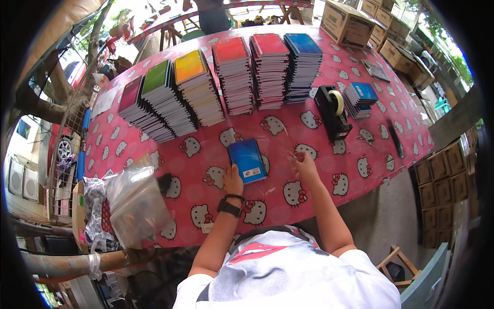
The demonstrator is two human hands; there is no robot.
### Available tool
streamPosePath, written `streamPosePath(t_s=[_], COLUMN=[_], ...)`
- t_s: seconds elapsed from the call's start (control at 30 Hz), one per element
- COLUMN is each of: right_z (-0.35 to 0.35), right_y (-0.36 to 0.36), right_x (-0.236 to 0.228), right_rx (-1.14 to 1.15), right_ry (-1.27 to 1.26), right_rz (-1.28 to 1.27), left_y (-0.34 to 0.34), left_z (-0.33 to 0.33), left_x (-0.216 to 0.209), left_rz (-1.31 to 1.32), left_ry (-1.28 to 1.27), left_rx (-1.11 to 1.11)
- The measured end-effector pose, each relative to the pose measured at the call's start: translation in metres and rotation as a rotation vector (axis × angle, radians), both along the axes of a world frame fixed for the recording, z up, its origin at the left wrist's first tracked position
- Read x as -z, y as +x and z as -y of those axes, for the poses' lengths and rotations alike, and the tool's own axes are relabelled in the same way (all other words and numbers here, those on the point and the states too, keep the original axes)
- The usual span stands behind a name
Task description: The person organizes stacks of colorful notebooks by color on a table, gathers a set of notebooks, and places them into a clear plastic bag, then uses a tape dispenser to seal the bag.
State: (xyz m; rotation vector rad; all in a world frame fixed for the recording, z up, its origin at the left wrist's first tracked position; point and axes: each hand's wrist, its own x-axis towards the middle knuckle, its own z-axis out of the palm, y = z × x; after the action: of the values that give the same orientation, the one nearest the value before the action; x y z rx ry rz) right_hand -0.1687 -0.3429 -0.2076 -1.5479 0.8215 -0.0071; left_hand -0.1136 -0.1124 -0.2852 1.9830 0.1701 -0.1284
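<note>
A blue notebook [248, 158] is lying flat near the middle of the pink tabletop [280, 208]. The left hand [233, 178] is touching its lower left edge; I cannot tell whether thumb and fingers are clamping it. The right hand [304, 166] is reaching over the tabletop to the notebook's right, apart from it; its fingers are bending close together, and I cannot tell what, if anything, they are pinching. Beyond, 6 stacks [232, 77] of notebooks are standing in a row. A tape dispenser [332, 116] and a small pile [362, 95] are sitting to the right; clear bags [138, 208] are lying at left.
</note>
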Motion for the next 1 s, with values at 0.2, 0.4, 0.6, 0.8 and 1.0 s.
streamPosePath(t_s=[0.2,0.4,0.6,0.8,1.0], right_z=[-0.034,-0.087,-0.070,-0.011,-0.074], right_y=[0.004,-0.021,-0.028,0.093,0.175], right_x=[-0.009,-0.026,-0.025,0.004,-0.051], right_rx=[-0.331,-0.790,-0.939,-0.278,-0.771], right_ry=[-0.546,-0.981,-0.694,-0.517,-0.515], right_rz=[0.377,0.638,0.522,0.379,0.475], left_y=[0.007,0.015,0.006,0.003,-0.011], left_z=[-0.012,0.024,0.019,0.014,0.003], left_x=[-0.002,-0.116,-0.057,-0.044,-0.055], left_rz=[-0.047,-0.134,0.191,0.211,0.252], left_ry=[-0.029,-0.297,0.171,-0.049,-0.019], left_rx=[0.097,0.231,0.179,0.212,0.240])
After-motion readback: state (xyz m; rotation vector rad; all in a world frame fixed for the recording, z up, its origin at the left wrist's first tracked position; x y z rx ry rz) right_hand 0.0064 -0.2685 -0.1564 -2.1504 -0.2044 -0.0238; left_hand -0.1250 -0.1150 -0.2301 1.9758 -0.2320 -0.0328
